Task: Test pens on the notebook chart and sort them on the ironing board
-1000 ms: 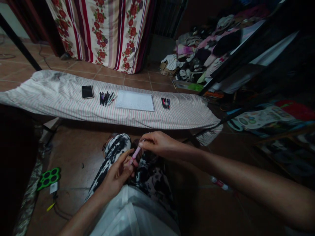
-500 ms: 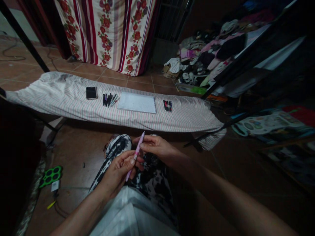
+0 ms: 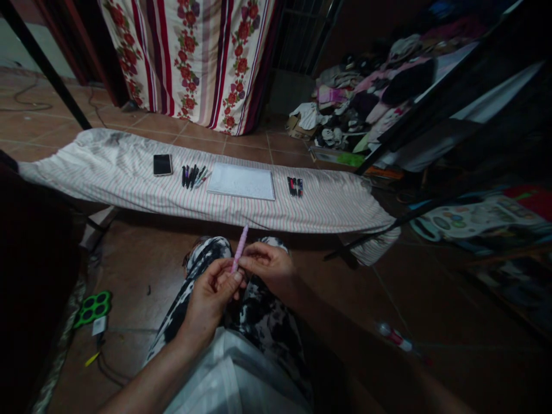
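A pink pen (image 3: 240,247) stands nearly upright over my lap, its upper end pointing at the ironing board (image 3: 107,172). My left hand (image 3: 211,296) pinches its lower end. My right hand (image 3: 267,267) is closed on the pen from the right, fingers touching the left hand. On the striped board lie a phone (image 3: 163,164), a bunch of dark pens (image 3: 192,175), a spiral notebook (image 3: 241,181) and a few more pens (image 3: 294,186).
A floral curtain (image 3: 202,57) hangs behind the board. A heap of clothes (image 3: 366,98) lies at the back right. On the tiled floor sit a green object (image 3: 91,307) at the left and a small bottle (image 3: 394,337) at the right.
The pen has turned more upright and both hands have come together at its lower end. The right hand slid down from the pen's top end.
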{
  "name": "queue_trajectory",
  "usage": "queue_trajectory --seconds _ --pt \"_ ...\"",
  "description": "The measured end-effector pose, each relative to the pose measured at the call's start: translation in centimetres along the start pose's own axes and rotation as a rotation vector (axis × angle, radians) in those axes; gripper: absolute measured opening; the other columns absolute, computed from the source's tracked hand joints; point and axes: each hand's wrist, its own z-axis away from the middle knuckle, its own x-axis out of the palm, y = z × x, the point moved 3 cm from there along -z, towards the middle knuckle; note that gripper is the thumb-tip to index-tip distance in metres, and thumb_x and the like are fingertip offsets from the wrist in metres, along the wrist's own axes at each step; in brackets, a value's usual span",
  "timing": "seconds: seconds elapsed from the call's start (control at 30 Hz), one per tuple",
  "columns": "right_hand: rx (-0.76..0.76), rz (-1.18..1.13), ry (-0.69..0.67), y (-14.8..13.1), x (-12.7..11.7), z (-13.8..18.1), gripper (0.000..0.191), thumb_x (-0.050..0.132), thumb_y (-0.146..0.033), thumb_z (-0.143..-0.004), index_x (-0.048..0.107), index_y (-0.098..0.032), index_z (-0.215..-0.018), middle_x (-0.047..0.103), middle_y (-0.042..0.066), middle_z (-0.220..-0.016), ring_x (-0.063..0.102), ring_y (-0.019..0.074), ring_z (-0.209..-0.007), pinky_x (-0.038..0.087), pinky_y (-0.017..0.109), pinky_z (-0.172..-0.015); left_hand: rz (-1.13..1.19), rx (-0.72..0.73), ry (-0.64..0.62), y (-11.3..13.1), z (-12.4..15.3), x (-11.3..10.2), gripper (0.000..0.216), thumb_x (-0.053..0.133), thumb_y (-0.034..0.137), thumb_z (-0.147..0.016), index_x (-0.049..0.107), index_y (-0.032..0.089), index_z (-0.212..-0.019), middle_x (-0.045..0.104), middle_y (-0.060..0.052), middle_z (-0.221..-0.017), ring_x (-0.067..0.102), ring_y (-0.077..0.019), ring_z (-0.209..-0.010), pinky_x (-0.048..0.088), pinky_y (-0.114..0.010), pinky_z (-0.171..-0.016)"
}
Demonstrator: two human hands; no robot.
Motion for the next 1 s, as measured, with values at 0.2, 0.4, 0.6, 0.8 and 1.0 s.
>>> queue_trajectory --seconds 0.2,0.4,0.6,0.8,1.0 --pt "-0.041 0.158 0.038 -0.44 -0.24 0.32 0.02 0.061 -0.036 -0.069 0.062 -0.016 -0.074 0.059 -0.001 -0.061 0.052 0.0095 -0.053 0.041 0.023 -0.051 0.083 0.0 -0.005 0.16 0.18 0.01 0.029 0.067 0.033 -0.07 0.062 0.011 -0.089 0.062 -0.002 -0.067 0.048 -0.0067 -0.051 0.038 -0.019 -0.051" --pt "-0.012 0.025 -0.031 -0.52 0.14 -0.03 0.027 0.064 -0.04 -0.068 0.06 -0.016 -0.079 0.059 -0.001 -0.068 0.052 0.0091 -0.06 0.04 0.021 -0.055 0.256 -0.181 -0.047 0.54 0.43 0.23 0.027 0.066 0.032 -0.071 0.064 0.01 -0.087 0.056 0.001 -0.059 0.041 -0.0027 -0.04 0.028 -0.015 -0.037" --pt "0.064 -0.219 -0.141 -0.75 0.13 0.02 0.033 0.063 -0.041 -0.072 0.065 -0.014 -0.092 0.06 0.001 -0.075 0.054 0.0098 -0.069 0.042 0.023 -0.066 0.388 -0.256 -0.141 0.55 0.66 0.46 0.021 0.063 0.025 -0.074 0.065 0.009 -0.087 0.049 0.003 -0.054 0.033 0.0003 -0.035 0.021 -0.012 -0.031" --pt "0.123 -0.429 -0.199 -0.65 0.24 -0.46 0.029 0.066 -0.033 -0.072 0.066 -0.015 -0.095 0.061 0.004 -0.082 0.055 0.0102 -0.072 0.042 0.025 -0.068 0.415 -0.295 -0.132 0.31 0.69 0.26 0.015 0.061 0.02 -0.074 0.067 0.012 -0.085 0.051 0.001 -0.058 0.035 -0.0013 -0.038 0.026 -0.012 -0.033" --pt "0.109 -0.384 -0.171 -0.54 0.49 -0.31 0.027 0.069 -0.033 -0.07 0.068 -0.015 -0.089 0.061 0.001 -0.075 0.055 0.0081 -0.066 0.043 0.024 -0.068 0.417 -0.27 -0.138 0.5 0.8 0.28 0.017 0.063 0.023 -0.074 0.067 0.012 -0.087 0.052 0.001 -0.058 0.035 -0.0009 -0.039 0.027 -0.011 -0.035"
